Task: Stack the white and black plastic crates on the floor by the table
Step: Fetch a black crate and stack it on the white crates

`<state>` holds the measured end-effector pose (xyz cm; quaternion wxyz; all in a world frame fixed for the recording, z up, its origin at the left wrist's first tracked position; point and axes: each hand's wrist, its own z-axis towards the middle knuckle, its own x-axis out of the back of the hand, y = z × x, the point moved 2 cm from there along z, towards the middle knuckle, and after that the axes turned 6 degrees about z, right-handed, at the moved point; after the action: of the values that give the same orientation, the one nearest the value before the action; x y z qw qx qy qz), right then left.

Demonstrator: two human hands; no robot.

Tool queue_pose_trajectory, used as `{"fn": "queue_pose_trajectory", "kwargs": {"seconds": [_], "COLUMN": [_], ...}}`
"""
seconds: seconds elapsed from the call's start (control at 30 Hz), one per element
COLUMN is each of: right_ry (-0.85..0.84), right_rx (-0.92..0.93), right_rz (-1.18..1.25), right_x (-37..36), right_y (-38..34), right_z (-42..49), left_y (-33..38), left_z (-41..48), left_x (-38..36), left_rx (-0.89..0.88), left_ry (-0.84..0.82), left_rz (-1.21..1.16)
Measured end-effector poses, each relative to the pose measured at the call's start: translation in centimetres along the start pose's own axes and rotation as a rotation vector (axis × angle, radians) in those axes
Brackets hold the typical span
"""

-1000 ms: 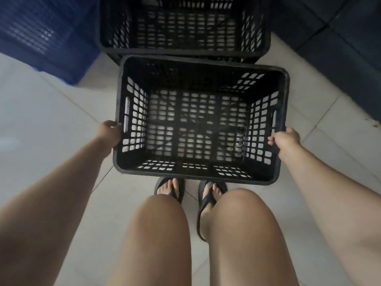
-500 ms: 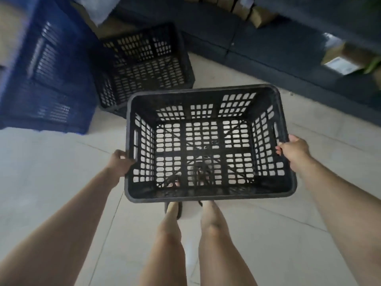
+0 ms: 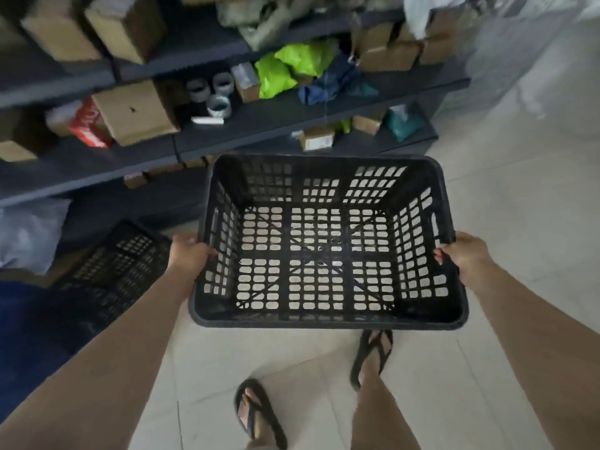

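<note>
I carry an empty black plastic crate [image 3: 328, 316] with slotted walls in front of me, held level above the tiled floor. My left hand [image 3: 188, 254] grips its left wall near the rim. My right hand [image 3: 464, 258] grips the right wall by the handle slot. A second black crate [image 3: 120, 261] stands on the floor at the left, below the shelving. No white crate is in view.
Dark shelving [image 3: 259, 125] with cardboard boxes, green bags and metal rings fills the back. A blue crate [image 3: 29, 326] sits at the far left by a white bag [image 3: 29, 232]. My feet in black sandals [image 3: 259, 414] stand on light tiles that stretch to the right.
I have stood up and turned right with the crate. The other black crate and the blue crate slid to the left of view, and the shelves came into sight.
</note>
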<state>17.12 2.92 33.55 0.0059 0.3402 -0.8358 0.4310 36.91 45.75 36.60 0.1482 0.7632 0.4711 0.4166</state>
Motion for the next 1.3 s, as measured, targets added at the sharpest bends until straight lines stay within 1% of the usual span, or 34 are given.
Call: {"fn": "queue_pose_trajectory", "kwargs": {"seconds": [0.13,0.3,0.4,0.6,0.7,0.83,0.9,1.0,1.07,1.2,1.3], "right_ry": [0.047,0.202,0.275,0.397,0.429,0.507,0.527,0.532,0.530,0.485,0.415], "right_rx": [-0.040,-0.045,-0.039,-0.072,-0.073,-0.090,-0.086,-0.061,-0.044,-0.021,0.035], "right_rz": [0.118,0.224,0.281,0.314,0.306,0.337,0.341,0.359,0.366,0.349,0.305], "right_x": [10.8,24.5,30.7,39.5,42.6,47.0,49.1,51.1,52.2,54.7,55.7], "right_y": [-3.4,-6.8,-9.1,-12.9,-16.5,-22.0,-25.2,-30.3,-33.5,-40.6,-47.6], "right_z": [4.7,11.3,15.2,24.5,30.0,37.1,40.1,44.9,48.7,58.2,65.7], "left_y": [9.8,20.2,26.6,37.3,42.4,49.9,53.9,60.0,63.8,71.5,76.8], "left_z": [-3.5,-8.1,-10.5,-11.8,-10.9,-11.0,-11.5,-11.1,-10.4,-8.8,-7.3], "left_x": [-11.8,-26.1,-33.8,-48.1,-55.1,-63.9,-67.8,-73.2,-76.7,-84.0,-88.6], "left_rx": [-0.125,-0.234,-0.278,-0.284,-0.296,-0.306,-0.326,-0.336,-0.342,-0.365,-0.335], "left_ry": [-0.066,-0.217,-0.318,-0.468,-0.505,-0.591,-0.596,-0.566,-0.540,-0.460,-0.386], "left_rz": [0.061,0.214,0.235,0.335,0.383,0.382,0.364,0.306,0.313,0.285,0.215]}}
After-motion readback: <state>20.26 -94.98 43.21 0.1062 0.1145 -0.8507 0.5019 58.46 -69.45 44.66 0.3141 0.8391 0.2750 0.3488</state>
